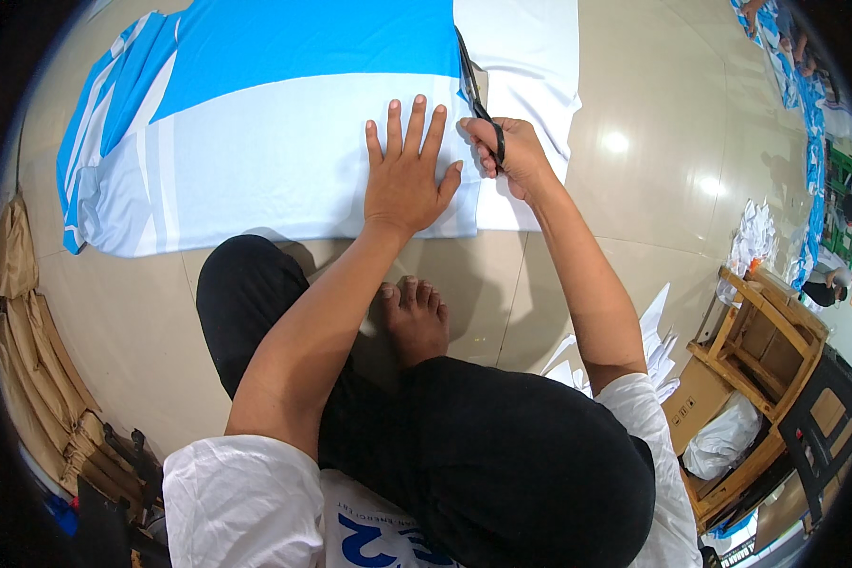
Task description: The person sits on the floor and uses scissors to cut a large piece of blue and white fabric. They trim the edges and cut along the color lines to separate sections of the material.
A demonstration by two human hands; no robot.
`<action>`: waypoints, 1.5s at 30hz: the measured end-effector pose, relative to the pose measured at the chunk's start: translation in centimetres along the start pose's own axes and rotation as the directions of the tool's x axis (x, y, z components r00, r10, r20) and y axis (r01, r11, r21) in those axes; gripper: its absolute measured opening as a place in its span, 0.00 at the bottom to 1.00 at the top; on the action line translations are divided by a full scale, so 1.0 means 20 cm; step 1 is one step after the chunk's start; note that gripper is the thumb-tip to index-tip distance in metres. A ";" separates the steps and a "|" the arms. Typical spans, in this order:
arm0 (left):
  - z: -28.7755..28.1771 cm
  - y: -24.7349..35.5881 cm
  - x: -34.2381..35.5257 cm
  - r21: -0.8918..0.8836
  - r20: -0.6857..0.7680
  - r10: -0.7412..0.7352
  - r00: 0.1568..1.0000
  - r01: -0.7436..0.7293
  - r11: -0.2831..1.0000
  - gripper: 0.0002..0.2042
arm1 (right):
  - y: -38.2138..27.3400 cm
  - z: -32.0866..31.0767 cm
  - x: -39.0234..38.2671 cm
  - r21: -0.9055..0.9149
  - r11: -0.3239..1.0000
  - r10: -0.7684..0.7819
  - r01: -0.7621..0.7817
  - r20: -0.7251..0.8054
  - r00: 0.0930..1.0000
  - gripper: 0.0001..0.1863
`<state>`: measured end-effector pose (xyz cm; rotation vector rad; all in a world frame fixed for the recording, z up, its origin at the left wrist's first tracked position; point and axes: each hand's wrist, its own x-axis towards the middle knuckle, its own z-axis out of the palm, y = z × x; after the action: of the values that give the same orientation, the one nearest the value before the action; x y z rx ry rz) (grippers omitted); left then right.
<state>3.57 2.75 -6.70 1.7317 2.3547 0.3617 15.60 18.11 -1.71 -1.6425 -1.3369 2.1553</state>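
Observation:
A sheet of blue, pale blue and white fabric (284,133) lies spread over the tiled floor in front of me. Flat on its pale blue part, fingers spread, rests my left hand (403,175). To the right of it, my right hand (513,156) grips the black handles of a pair of scissors (479,102). The blades point away from me along the right edge of the blue print, where it meets a white strip (525,85). My fingers partly cover the handles.
White fabric scraps (661,336) lie by my right arm. A wooden frame (762,317) with a cardboard box (696,402) and a plastic bag (722,443) stands at the right. Brown cloth (43,360) hangs at the left. Other people and more blue fabric (809,170) appear far right.

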 end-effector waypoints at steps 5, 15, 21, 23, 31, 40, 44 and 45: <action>0.00 0.00 0.00 -0.004 0.010 -0.004 1.000 0.004 1.000 0.40 | 0.02 0.01 0.00 -0.001 1.000 -0.010 0.010 -0.001 1.000 0.15; -0.01 0.00 0.00 0.000 0.024 -0.007 1.000 0.007 1.000 0.40 | -0.01 0.06 0.01 0.040 0.999 -0.009 0.009 -0.017 1.000 0.17; -0.01 0.00 0.00 0.005 0.022 -0.010 1.000 0.010 1.000 0.40 | -0.04 0.09 0.03 0.021 1.000 -0.021 0.021 -0.025 0.999 0.17; -0.01 0.00 0.00 0.013 0.034 -0.015 0.999 0.015 1.000 0.39 | -0.03 0.10 0.03 0.016 1.000 -0.024 0.025 -0.025 0.999 0.17; 0.00 0.00 0.00 -0.024 0.016 0.002 1.000 -0.001 1.000 0.41 | -0.04 0.12 0.04 0.058 0.998 -0.026 0.028 -0.037 0.999 0.17; -0.01 0.00 0.00 0.012 0.065 -0.013 0.998 0.012 1.000 0.39 | -0.04 0.16 0.03 0.110 0.994 -0.005 0.009 -0.041 0.999 0.16; -0.01 0.00 0.00 0.024 0.076 -0.015 0.997 0.013 1.000 0.39 | -0.05 0.17 0.03 0.096 0.995 -0.010 0.015 -0.056 0.998 0.18; -0.01 0.00 0.01 0.019 0.070 -0.014 0.997 0.013 1.000 0.39 | -0.06 0.17 0.04 0.097 0.995 -0.015 0.020 -0.051 0.999 0.18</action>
<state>3.53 2.87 -6.44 1.7066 2.3265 0.2723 12.02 17.35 -1.40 -1.6311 -1.2072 2.1192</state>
